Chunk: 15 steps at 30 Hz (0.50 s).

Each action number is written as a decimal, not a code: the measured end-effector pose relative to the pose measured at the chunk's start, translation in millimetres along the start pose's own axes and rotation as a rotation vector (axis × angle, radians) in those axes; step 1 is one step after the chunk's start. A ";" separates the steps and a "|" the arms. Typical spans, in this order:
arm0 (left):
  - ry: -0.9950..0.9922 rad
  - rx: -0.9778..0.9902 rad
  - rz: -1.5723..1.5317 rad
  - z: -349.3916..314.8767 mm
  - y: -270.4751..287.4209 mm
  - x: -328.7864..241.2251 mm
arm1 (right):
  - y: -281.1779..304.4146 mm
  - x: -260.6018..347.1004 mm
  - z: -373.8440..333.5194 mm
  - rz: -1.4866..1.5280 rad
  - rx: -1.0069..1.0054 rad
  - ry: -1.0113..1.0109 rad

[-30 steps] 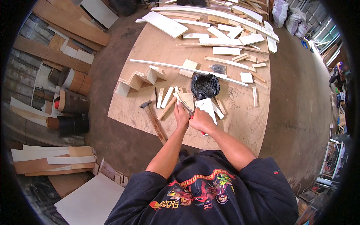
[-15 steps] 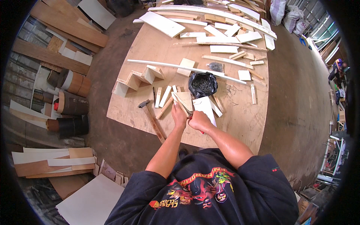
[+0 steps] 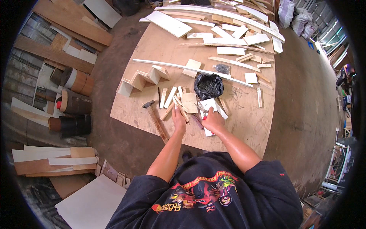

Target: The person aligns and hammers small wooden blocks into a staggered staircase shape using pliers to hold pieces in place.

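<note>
My left hand is closed around thin wooden strips near the front of the plywood table top. To its right, my right hand grips red-handled pliers, with the metal jaws pointing up and left over a white board. The exact jaw shape is too small to tell. A square wooden block lies just beyond and between the hands. Left of my left hand rests a hammer with a wooden handle. An open black plastic bag holding many nails sits beyond the right hand.
A zigzag wooden piece stands at the left of the table top. Several white boards and strips are piled across the far side. A small clear bag lies behind the nails. Rolls of sheet material lie on the left.
My right hand with the pliers has moved right, away from the left hand and the wooden strips. The left hand has shifted slightly left and lower, still holding the strips.
</note>
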<state>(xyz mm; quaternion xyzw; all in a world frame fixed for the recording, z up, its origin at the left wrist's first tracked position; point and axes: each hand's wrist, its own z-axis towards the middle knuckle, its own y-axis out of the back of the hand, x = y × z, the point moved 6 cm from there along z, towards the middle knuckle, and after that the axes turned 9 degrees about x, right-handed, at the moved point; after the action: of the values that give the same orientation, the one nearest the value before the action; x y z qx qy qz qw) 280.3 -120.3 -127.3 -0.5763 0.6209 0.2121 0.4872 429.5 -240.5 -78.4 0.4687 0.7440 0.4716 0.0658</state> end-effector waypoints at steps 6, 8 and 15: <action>0.030 0.045 -0.062 -9.5 8.7 10.7 | -24.6 7.0 24.9 -0.185 -0.340 0.190; 0.013 -0.020 0.138 -28.7 -4.9 -9.5 | -28.0 18.5 44.1 0.157 -0.240 0.298; 0.148 0.159 0.186 -18.1 1.3 21.3 | -46.2 79.0 52.8 0.583 -0.040 0.386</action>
<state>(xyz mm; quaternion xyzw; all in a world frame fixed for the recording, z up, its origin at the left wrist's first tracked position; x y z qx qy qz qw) 275.5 -145.9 -137.9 -0.4900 0.7206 0.1636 0.4625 385.1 -152.0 -115.3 0.5623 0.5682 0.5651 -0.2040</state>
